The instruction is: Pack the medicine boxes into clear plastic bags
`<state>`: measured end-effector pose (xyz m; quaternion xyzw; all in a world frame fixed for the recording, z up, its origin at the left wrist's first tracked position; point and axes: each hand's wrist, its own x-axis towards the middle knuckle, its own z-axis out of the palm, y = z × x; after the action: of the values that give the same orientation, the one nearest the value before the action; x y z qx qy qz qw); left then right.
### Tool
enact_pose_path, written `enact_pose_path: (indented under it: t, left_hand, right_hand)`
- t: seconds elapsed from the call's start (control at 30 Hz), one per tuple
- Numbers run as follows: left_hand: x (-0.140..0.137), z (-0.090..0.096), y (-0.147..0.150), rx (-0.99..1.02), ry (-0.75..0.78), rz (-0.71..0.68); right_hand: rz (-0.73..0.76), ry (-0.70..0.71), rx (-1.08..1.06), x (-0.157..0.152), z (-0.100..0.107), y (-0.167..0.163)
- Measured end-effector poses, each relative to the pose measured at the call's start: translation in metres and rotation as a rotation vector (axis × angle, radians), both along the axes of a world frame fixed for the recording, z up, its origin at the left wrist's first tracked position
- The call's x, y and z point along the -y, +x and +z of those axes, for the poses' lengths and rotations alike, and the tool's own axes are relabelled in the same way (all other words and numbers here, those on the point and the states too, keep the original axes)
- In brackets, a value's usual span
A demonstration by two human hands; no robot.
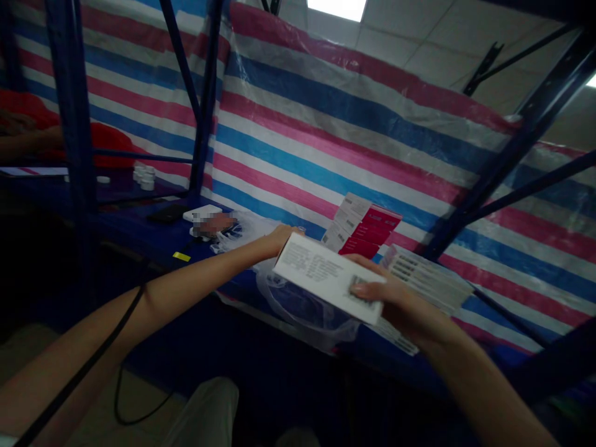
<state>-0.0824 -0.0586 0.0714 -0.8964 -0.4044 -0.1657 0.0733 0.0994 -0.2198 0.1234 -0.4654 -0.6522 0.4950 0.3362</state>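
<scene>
A white box (321, 273) with small printed text and a barcode label is in my right hand (395, 298), whose thumb presses on the barcode side. The box is held tilted above the blue shelf. My left hand (279, 239) reaches to the far side of the box's left end; its fingers are mostly hidden, so I cannot tell whether it grips anything. Below the box lies a clear plastic bag (302, 316). Just behind my right hand stand red-and-white boxes (375, 233) and a stack of white boxes (423, 279) with barcode labels.
Blue rack posts (205, 99) and a striped sheet (326, 149) border the shelf. To the left are a black flat object (166, 214), a yellow label (181, 256) and white jars (145, 178). Another person's arm (28, 144) is at far left beside red material. A black cable (93, 357) crosses my left arm.
</scene>
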Motion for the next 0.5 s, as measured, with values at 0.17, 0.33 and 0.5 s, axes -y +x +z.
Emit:
enact_pose_path:
  t: [0.17,0.33,0.5]
  left_hand:
    - [-0.008,-0.005,-0.033,-0.181,-0.189,-0.049]
    - [0.001,-0.024,-0.062,0.054,-0.107,0.024]
    - [0.014,-0.031,-0.063,0.283,-0.349,-0.174]
  right_hand:
    - [-0.089,-0.044,0.116,-0.026,-0.054,0.003]
    - [-0.253,0.032,0.258,-0.053,-0.079,0.018]
    - [-0.324,0.059,0.294,-0.075,-0.083,0.004]
